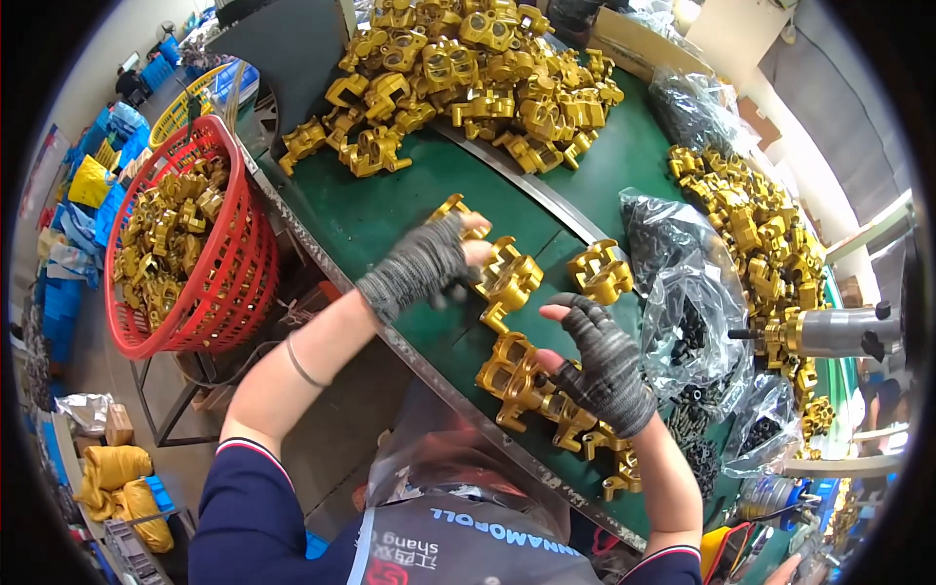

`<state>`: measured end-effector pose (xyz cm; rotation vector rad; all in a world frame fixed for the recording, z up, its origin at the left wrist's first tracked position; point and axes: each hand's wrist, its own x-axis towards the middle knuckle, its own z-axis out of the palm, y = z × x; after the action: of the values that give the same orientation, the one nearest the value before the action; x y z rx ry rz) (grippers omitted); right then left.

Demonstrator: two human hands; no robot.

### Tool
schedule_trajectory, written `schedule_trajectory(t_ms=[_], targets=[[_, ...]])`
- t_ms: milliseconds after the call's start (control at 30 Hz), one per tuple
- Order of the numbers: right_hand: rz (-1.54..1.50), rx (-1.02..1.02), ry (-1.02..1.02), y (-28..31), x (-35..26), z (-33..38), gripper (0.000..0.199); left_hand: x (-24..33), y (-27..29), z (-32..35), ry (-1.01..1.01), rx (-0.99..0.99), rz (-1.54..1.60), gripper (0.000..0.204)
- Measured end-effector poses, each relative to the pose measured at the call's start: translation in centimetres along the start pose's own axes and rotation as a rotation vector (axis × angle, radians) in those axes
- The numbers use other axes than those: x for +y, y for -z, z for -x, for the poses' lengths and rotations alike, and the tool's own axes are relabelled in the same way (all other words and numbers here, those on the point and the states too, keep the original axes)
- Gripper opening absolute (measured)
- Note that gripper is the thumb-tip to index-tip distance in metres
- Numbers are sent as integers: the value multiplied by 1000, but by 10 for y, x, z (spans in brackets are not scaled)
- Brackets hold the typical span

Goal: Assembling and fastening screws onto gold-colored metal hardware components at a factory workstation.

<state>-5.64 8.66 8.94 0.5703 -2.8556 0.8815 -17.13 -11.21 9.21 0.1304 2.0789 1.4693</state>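
Observation:
My left hand (424,265), in a grey fingerless knit glove, lies over a gold-coloured metal casting (507,278) on the green table (361,210), fingers closed around its left end. My right hand (604,366), gloved the same way, rests on another gold casting (512,375) near the table's front edge, thumb against it and fingers spread. A third loose gold casting (600,273) lies just right of the left hand's piece. More gold castings (595,444) sit under my right wrist.
A big heap of gold castings (478,68) fills the table's far side, and another pile (760,234) runs along the right. Clear bags of small dark screws (687,292) lie at the right. A red basket (185,244) of castings stands at the left. A power screwdriver (829,333) hangs at the right.

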Motion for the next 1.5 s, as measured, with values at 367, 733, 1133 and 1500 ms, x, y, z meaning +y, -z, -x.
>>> schedule_trajectory(t_ms=[367, 733, 1133, 1500], targets=[[-308, 267, -70, -6, 10, 25, 28, -6, -94, 26, -61, -621, 664, 43], [328, 59, -102, 26, 0, 47, 20, -17, -111, 28, -334, -349, -115, 37], [146, -93, -145, 32, 3, 53, 23, 2, -111, 14, -287, -672, -215, 33], [87, 139, 34, 26, 22, 63, 15, -4, -111, -4, -64, -705, 28, 20]])
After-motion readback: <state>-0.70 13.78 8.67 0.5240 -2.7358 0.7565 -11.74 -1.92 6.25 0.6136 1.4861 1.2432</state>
